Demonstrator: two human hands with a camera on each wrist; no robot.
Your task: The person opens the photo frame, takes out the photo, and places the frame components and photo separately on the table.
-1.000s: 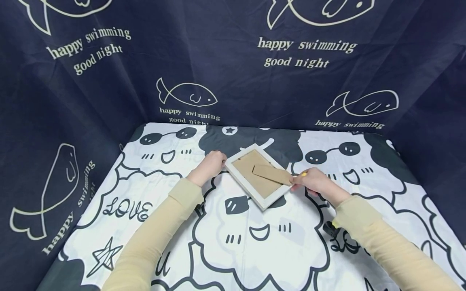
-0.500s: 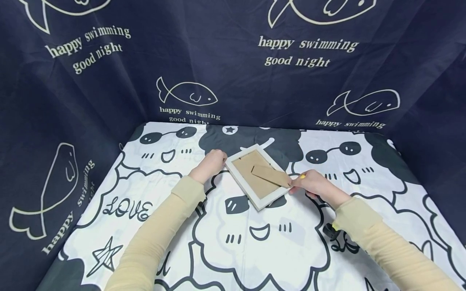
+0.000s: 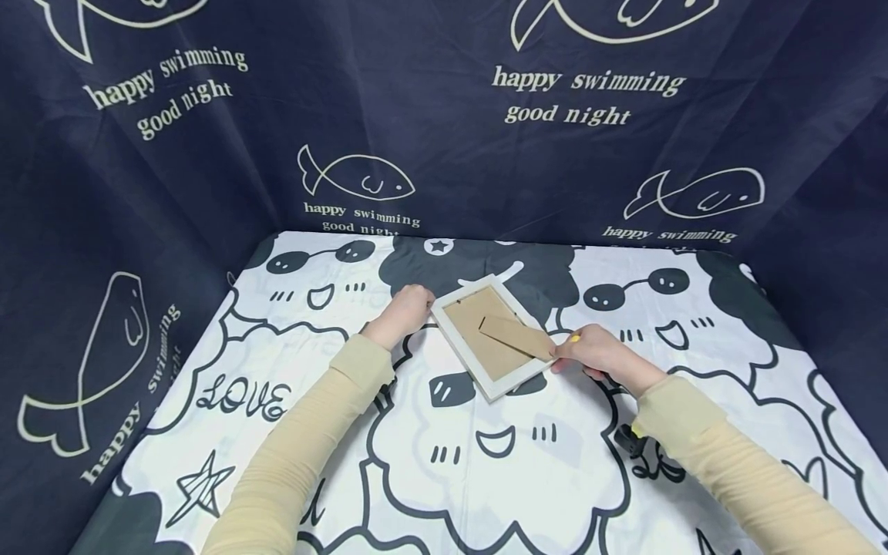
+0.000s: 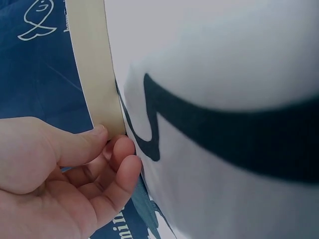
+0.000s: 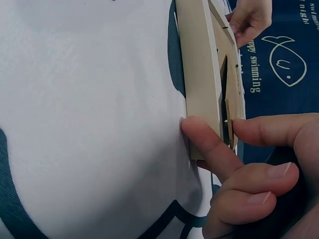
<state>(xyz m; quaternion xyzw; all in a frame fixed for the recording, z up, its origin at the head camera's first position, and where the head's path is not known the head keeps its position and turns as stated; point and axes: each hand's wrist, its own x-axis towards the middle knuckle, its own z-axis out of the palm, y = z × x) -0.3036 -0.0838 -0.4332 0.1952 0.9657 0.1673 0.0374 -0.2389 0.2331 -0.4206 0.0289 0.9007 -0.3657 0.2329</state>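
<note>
A white picture frame (image 3: 463, 351) lies back side up on the patterned cloth, turned so a corner points toward me. On its tan backing (image 3: 468, 327) a stand leg (image 3: 516, 337) slants toward the right corner. My left hand (image 3: 402, 314) pinches the frame's left corner; in the left wrist view its thumb lies on the frame's pale edge (image 4: 92, 59), fingers curled beneath. At the right corner is my right hand (image 3: 595, 351). The right wrist view has its thumb (image 5: 269, 130) on the leg's end and its index finger (image 5: 214, 147) against the frame's outer side.
A black-and-white cartoon cloth (image 3: 499, 478) covers the table. Dark blue curtains (image 3: 444, 116) printed with fish and lettering hang behind it and at both sides. Something black with a yellow bit (image 3: 630, 439) shows by the right cuff.
The frame has turned slightly clockwise, its near corner shifting a little to the left. Both hands keep their hold with only small shifts.
</note>
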